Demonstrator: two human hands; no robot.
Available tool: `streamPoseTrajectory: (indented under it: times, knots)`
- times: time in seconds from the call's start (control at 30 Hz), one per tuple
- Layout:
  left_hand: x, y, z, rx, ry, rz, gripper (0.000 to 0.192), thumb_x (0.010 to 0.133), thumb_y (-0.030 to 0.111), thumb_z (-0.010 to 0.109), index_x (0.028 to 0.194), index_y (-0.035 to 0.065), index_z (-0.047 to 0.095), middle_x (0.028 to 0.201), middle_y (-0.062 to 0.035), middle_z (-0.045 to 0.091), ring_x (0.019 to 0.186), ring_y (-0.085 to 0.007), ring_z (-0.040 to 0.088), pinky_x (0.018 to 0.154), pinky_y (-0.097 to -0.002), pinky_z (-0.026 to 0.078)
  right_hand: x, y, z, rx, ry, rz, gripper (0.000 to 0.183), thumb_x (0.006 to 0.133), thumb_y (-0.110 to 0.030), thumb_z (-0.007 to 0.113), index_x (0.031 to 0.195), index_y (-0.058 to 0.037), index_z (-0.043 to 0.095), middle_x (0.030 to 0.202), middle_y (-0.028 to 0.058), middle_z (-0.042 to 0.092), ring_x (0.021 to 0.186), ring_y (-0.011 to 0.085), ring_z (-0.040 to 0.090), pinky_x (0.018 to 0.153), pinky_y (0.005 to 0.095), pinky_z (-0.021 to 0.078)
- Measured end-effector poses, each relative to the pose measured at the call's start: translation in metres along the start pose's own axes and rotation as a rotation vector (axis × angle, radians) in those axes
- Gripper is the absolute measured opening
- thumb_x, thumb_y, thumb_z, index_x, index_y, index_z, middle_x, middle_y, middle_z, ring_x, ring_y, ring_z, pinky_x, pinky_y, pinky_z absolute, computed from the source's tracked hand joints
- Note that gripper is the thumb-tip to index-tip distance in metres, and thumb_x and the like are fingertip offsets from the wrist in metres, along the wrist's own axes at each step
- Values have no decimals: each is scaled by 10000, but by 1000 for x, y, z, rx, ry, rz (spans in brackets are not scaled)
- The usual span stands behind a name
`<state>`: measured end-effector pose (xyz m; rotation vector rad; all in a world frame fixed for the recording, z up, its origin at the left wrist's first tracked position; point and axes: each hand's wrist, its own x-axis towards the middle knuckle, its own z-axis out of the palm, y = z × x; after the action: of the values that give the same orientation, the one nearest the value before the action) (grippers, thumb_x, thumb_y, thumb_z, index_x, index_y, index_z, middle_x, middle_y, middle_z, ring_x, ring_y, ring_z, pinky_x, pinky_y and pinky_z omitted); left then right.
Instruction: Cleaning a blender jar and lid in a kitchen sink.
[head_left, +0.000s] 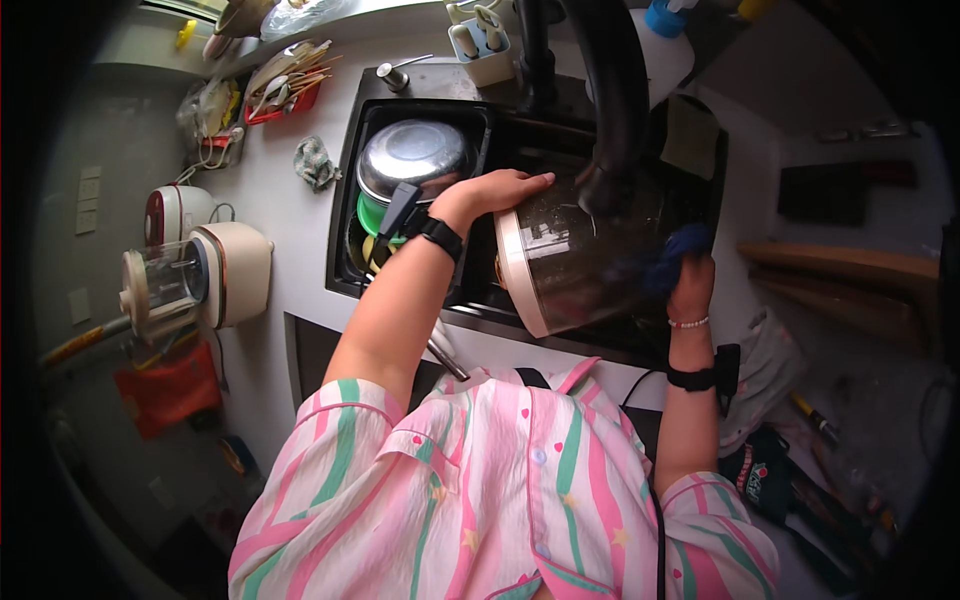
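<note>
A large clear container with a pale pink rim (517, 274) lies tilted on its side over the right basin of a black sink (480, 309). My left hand (499, 191) rests on the top of its rim, fingers stretched over the edge. My right hand (691, 281) grips a dark blue cloth (682, 247), slightly blurred, at the container's far right end. The black faucet (615, 97) arches above the container, its spout close to the clear wall. Whether water runs cannot be told.
The left basin holds an upturned steel bowl (416, 154) over a green bowl (371, 217). A crumpled rag (316, 163), a red basket (262, 116) of utensils and a cream appliance (240, 274) stand left. Behind the sink are a utensil holder (484, 64) and a white bottle (664, 60).
</note>
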<state>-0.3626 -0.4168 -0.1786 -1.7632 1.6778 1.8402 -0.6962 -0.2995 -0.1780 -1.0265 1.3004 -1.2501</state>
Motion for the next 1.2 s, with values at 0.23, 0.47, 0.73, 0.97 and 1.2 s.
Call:
streamPoseTrajectory:
  times: [0.23, 0.47, 0.73, 0.97, 1.2]
  knots:
    - [-27, -19, 4, -944, -114, -103, 430, 969, 460, 582, 1107, 70, 700, 1004, -61, 725, 882, -176, 694, 867, -335, 545, 22, 72, -33, 132, 133, -55, 321, 997, -308, 567, 1176, -46, 610, 1119, 64, 651, 963, 185, 633, 842, 362, 513]
    - [-39, -84, 55, -1158, -149, 103, 497, 976, 506, 565, 1172, 66, 685, 1141, -69, 712, 1006, -175, 672, 941, -346, 515, 25, 128, -20, 977, 29, 441, 316, 995, -383, 556, 1144, -116, 635, 1153, 38, 657, 1036, 221, 644, 876, 401, 541]
    - [-13, -121, 96, -1309, 28, 65, 576, 969, 540, 565, 1217, 29, 658, 1206, -80, 685, 1073, -161, 643, 963, -338, 499, 8, 131, 32, 996, 13, 836, 520, 1002, -520, 440, 1269, -105, 604, 1276, 84, 627, 1146, 254, 609, 990, 432, 492]
    - [-15, -72, 101, -1326, 459, -231, 706, 924, 596, 611, 1199, -54, 605, 1195, -156, 647, 1079, -252, 606, 952, -392, 479, 15, 121, 8, 934, 109, 620, 576, 997, -541, 421, 1311, -86, 583, 1328, 111, 599, 1203, 272, 581, 1047, 441, 452]
    - [12, -89, 107, -1265, 628, -276, 540, 997, 557, 511, 771, 73, 593, 591, 37, 381, 533, -114, 339, 531, -303, 294, 39, 104, -28, 788, 182, 362, 633, 992, -561, 403, 1354, -67, 562, 1380, 139, 572, 1260, 291, 552, 1104, 451, 412]
